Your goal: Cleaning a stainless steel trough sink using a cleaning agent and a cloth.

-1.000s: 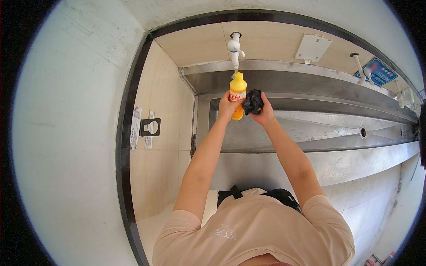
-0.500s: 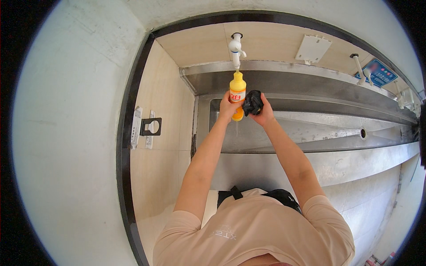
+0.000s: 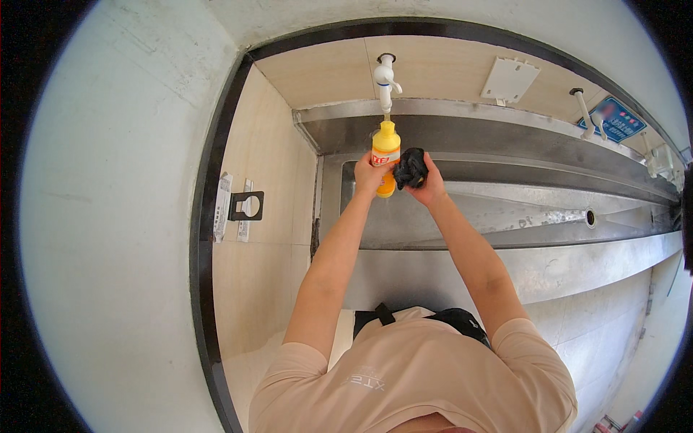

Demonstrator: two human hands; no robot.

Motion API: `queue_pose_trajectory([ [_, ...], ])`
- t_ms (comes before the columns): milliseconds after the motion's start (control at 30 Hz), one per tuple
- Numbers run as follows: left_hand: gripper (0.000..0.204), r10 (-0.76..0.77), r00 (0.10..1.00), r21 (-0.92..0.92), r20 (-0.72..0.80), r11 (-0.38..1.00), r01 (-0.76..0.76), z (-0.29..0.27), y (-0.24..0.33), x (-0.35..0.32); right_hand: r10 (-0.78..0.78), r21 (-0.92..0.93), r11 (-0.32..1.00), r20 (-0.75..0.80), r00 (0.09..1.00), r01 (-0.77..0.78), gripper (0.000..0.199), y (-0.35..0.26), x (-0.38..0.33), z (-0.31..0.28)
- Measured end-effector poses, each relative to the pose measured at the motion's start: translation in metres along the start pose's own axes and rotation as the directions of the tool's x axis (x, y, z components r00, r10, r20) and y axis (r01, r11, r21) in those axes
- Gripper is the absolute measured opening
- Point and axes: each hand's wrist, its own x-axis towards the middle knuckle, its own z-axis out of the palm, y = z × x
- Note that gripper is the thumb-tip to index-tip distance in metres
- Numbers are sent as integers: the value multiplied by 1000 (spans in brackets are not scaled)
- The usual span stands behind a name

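Observation:
My left hand (image 3: 369, 177) is wrapped round a yellow bottle (image 3: 388, 139) with an orange and white label. The bottle's narrow top points toward the white tap (image 3: 385, 83), just under its spout. A thin stream of water seems to run from the spout onto the top. Beside the bottle, my right hand (image 3: 432, 186) grips a crumpled, shiny black bundle (image 3: 411, 168), perhaps cloth or plastic; I cannot tell which. The bundle is close against the bottle's right side. Both hands are over the left end of a long steel trough sink (image 3: 462, 249).
A drain hole (image 3: 590, 217) lies in the trough toward the right. On the back wall are a white plate (image 3: 510, 79), a second white tap (image 3: 582, 112) and a blue sign (image 3: 616, 120). A black holder (image 3: 247, 206) is fixed to the tiled left wall.
The bottle has shifted slightly down, away from the spout, and a small gap now shows between them. Both hands keep their grips.

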Motion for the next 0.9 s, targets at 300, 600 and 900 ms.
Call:
queue_pose_trajectory([
  [300, 27, -13, 999, 42, -39, 999, 15, 3, 1, 1, 1, -29, 1000, -6, 1000, -1, 41, 0, 0, -2],
  [600, 36, 26, 999, 18, -32, 1000, -25, 7, 5, 0, -25, -7, 1000, -33, 999, 25, 40, -2, -2, 4],
  [900, 44, 33, 998, -43, 49, 999, -31, 5, 10, -1, -25, -37, 999, -36, 999, 23, 41, -2, 1, 3],
])
